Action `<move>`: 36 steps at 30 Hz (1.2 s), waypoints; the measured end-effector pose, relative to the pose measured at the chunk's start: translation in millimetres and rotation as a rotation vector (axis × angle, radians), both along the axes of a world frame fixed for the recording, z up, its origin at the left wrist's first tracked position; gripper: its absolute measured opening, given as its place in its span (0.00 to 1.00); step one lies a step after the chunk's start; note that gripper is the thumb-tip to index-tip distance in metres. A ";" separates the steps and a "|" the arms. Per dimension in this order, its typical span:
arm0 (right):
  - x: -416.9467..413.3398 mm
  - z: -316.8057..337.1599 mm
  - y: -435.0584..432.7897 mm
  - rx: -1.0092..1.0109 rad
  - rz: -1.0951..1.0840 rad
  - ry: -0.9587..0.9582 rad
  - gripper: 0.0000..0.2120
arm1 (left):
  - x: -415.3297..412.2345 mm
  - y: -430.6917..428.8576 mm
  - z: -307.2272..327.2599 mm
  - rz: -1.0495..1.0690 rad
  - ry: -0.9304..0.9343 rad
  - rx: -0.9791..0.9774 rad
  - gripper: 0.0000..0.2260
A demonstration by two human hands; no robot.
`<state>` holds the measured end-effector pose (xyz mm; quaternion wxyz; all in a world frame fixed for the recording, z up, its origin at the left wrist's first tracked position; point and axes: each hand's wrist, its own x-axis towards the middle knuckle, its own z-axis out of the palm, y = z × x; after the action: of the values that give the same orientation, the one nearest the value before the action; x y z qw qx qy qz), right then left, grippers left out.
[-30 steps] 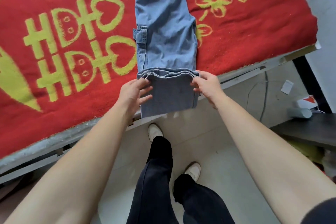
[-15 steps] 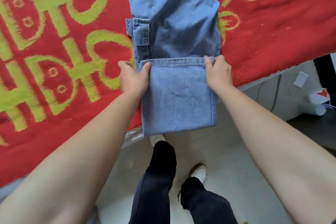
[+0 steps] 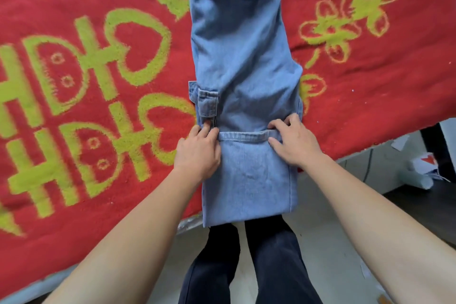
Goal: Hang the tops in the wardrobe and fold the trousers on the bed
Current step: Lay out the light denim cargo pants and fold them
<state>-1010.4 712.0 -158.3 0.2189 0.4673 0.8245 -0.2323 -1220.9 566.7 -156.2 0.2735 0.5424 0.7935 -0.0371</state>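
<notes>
- The left grip point(image 3: 197, 153) is half closed: bent fingers sit over the left corner of the turned-up hem point(image 3: 243, 134) and hold it against the cloth below. The thumb I cannot see well.
- The right grip point(image 3: 293, 145) is also half closed. It has the right corner of the hem between the thumb, which lies on the upper layer, and the fingers, which reach just past the seam.
- The trousers point(image 3: 244, 69) are light blue denim and lie lengthwise on the bed point(image 3: 98, 81), running away from the person.
- The leg end is folded back over itself. This folded part point(image 3: 246, 175) is flat and smooth, and its near fold sticks out past the edge of the bed.
- A cargo pocket point(image 3: 207, 101) is on the left side, just above the left grip.
- The bed has a red cover with yellow-green signs and flowers.
- Under the folded end are the person's dark trouser legs point(image 3: 246, 266) on a pale floor point(image 3: 320, 242).
- Some white paper pieces point(image 3: 419, 175) lie on the right, well apart from the trousers.
</notes>
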 end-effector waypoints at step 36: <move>-190.6 -32.5 296.1 0.613 -0.398 0.862 0.16 | -180.4 381.7 -33.2 0.669 0.134 0.498 0.21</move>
<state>-1201.1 1008.0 -190.8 -0.3313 0.5190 0.7649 -0.1891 -1401.3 948.4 -189.4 0.0788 0.3007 0.9266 0.2114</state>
